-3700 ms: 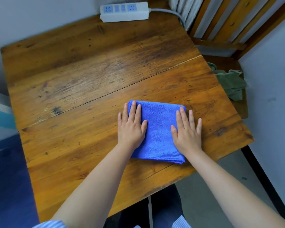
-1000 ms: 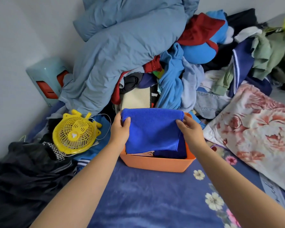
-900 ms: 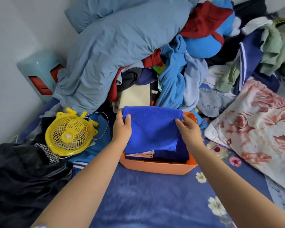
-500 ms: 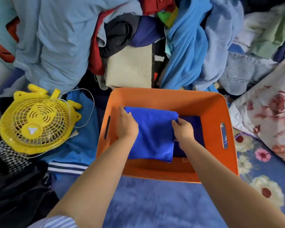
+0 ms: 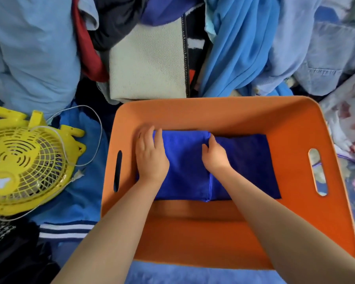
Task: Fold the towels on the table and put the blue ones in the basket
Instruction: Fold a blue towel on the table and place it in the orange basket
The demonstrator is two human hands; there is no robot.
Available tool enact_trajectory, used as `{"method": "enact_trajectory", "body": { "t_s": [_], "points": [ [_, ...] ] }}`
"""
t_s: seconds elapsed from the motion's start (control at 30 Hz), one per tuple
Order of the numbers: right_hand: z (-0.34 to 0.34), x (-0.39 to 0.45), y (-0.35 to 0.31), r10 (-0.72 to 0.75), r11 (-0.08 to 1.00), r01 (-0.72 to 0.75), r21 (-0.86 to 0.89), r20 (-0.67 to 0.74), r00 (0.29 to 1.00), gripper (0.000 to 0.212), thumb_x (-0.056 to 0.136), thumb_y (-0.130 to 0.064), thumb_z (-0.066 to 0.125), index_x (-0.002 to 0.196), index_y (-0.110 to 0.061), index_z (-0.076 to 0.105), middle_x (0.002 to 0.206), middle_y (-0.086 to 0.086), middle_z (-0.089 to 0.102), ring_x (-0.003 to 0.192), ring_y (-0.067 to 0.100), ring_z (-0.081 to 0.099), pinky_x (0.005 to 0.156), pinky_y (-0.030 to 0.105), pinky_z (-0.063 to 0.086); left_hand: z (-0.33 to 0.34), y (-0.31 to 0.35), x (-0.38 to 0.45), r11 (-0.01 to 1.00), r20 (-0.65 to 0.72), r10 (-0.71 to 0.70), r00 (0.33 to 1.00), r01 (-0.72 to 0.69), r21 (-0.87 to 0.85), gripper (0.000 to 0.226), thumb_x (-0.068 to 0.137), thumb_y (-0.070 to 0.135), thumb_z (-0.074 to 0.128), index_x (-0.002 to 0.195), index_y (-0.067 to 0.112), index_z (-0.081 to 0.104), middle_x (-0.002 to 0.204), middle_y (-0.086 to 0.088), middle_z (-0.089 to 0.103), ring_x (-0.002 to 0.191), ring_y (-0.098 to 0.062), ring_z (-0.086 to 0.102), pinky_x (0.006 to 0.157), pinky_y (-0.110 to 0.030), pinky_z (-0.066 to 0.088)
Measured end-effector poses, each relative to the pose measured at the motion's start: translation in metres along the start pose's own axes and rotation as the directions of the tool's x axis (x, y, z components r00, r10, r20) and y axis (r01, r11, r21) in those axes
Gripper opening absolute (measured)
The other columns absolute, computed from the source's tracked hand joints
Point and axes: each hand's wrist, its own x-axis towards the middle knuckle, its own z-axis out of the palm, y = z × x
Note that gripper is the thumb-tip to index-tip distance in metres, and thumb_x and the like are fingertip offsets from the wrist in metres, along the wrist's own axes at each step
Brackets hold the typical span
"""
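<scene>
An orange basket (image 5: 213,108) with slot handles sits on the bed in front of me. Inside it lies a folded bright blue towel (image 5: 186,171), flat on the basket floor. My left hand (image 5: 151,158) holds the towel's left edge, thumb on top. My right hand (image 5: 214,156) grips its right edge with curled fingers. A darker blue folded towel (image 5: 252,165) lies beside it on the right, partly under my right forearm.
A yellow table fan (image 5: 23,160) with a white cord lies left of the basket. A heap of clothes and a cream folded cloth (image 5: 148,62) crowd the far side. A floral pillow (image 5: 348,124) lies at the right.
The towel went from the wooden table to the basket on the bed. In the last half second my hands lowered it onto the basket floor, and my head moved closer over the basket.
</scene>
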Motion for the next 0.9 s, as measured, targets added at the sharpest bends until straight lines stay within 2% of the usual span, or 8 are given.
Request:
{"method": "enact_trajectory", "body": {
  "t_s": [0.07, 0.17, 0.23, 0.27, 0.33, 0.4, 0.67, 0.9],
  "points": [
    [0.010, -0.006, 0.004, -0.054, 0.975, 0.044, -0.217, -0.040, 0.998, 0.054, 0.099, -0.021, 0.032, 0.144, -0.002, 0.010, 0.138, 0.019, 0.038, 0.121, 0.032, 0.043, 0.089, 0.033, 0.040, 0.006, 0.002, -0.011, 0.983, 0.073, 0.165, 0.984, -0.170, 0.074, 0.037, 0.066, -0.011, 0.058, 0.103, -0.008, 0.065, 0.109, -0.028, 0.064, 0.104, -0.042, 0.061, 0.084, -0.049, 0.051],
    [0.016, -0.018, 0.010, -0.205, 0.867, 0.113, -0.485, -0.141, 0.968, 0.063, 0.096, -0.027, 0.040, 0.143, 0.003, 0.010, 0.144, 0.020, 0.030, 0.128, 0.034, 0.037, 0.097, 0.039, 0.040, 0.019, 0.002, -0.024, 0.991, 0.395, 0.039, 0.918, -0.086, 0.103, 0.055, 0.094, 0.021, 0.046, 0.142, 0.001, 0.028, 0.151, -0.021, 0.021, 0.142, -0.034, 0.015, 0.115, -0.040, 0.018],
    [0.019, -0.021, 0.014, -0.443, 0.786, 0.296, -0.542, -0.161, 0.882, 0.061, 0.089, -0.020, 0.055, 0.139, 0.004, 0.028, 0.144, 0.025, 0.033, 0.131, 0.039, 0.036, 0.100, 0.049, 0.040, 0.029, -0.003, -0.029, 0.985, 0.434, -0.009, 0.901, -0.067, 0.160, 0.062, 0.097, 0.035, 0.034, 0.147, 0.010, 0.006, 0.156, -0.015, -0.002, 0.144, -0.032, -0.007, 0.117, -0.040, 0.005],
    [0.020, -0.020, 0.017, -0.500, 0.732, 0.360, -0.578, -0.097, 0.860, 0.059, 0.089, -0.020, 0.054, 0.139, 0.000, 0.030, 0.148, 0.023, 0.028, 0.136, 0.038, 0.028, 0.106, 0.052, 0.031, 0.033, -0.004, -0.030, 0.983, 0.437, -0.022, 0.899, -0.062, 0.176, 0.063, 0.097, 0.037, 0.032, 0.147, 0.012, 0.002, 0.156, -0.015, -0.006, 0.143, -0.033, -0.010, 0.117, -0.041, 0.004],
    [0.024, -0.016, 0.024, -0.431, 0.695, 0.393, -0.601, 0.089, 0.898, 0.057, 0.097, -0.030, 0.035, 0.146, -0.012, 0.012, 0.156, 0.009, 0.001, 0.144, 0.027, -0.003, 0.116, 0.047, 0.003, 0.037, -0.006, -0.032, 0.980, 0.444, -0.048, 0.895, -0.043, 0.193, 0.064, 0.097, 0.039, 0.030, 0.147, 0.015, -0.002, 0.155, -0.015, -0.009, 0.142, -0.034, -0.013, 0.117, -0.042, 0.003],
    [0.028, -0.009, 0.029, -0.323, 0.704, 0.353, -0.617, 0.165, 0.932, 0.057, 0.098, -0.036, 0.023, 0.146, -0.019, -0.003, 0.156, 0.000, -0.014, 0.142, 0.022, -0.017, 0.116, 0.043, -0.006, 0.040, -0.011, -0.034, 0.981, 0.455, -0.052, 0.889, -0.040, 0.189, 0.064, 0.097, 0.041, 0.028, 0.147, 0.017, -0.003, 0.155, -0.013, -0.011, 0.142, -0.034, -0.014, 0.117, -0.042, 0.002],
    [0.005, -0.024, 0.016, -0.224, 0.645, 0.352, -0.678, 0.273, 0.936, 0.057, 0.099, -0.033, 0.024, 0.146, -0.018, -0.005, 0.155, 0.000, -0.018, 0.143, 0.021, -0.016, 0.117, 0.040, 0.000, 0.017, -0.004, -0.026, 0.989, 0.513, -0.074, 0.855, -0.005, 0.150, 0.062, 0.097, 0.038, 0.030, 0.148, 0.019, -0.001, 0.156, -0.010, -0.011, 0.143, -0.030, -0.013, 0.117, -0.040, 0.003],
    [-0.052, -0.072, -0.023, -0.281, 0.710, 0.319, -0.628, 0.163, 0.946, 0.055, 0.098, -0.027, 0.030, 0.147, -0.016, 0.007, 0.157, 0.005, -0.003, 0.144, 0.023, -0.009, 0.117, 0.039, 0.003, -0.072, 0.026, -0.011, 0.985, 0.424, 0.010, 0.906, -0.081, 0.149, 0.053, 0.094, 0.019, 0.039, 0.144, 0.011, 0.021, 0.155, -0.011, 0.009, 0.143, -0.025, 0.010, 0.114, -0.034, 0.016]
  ]
}}
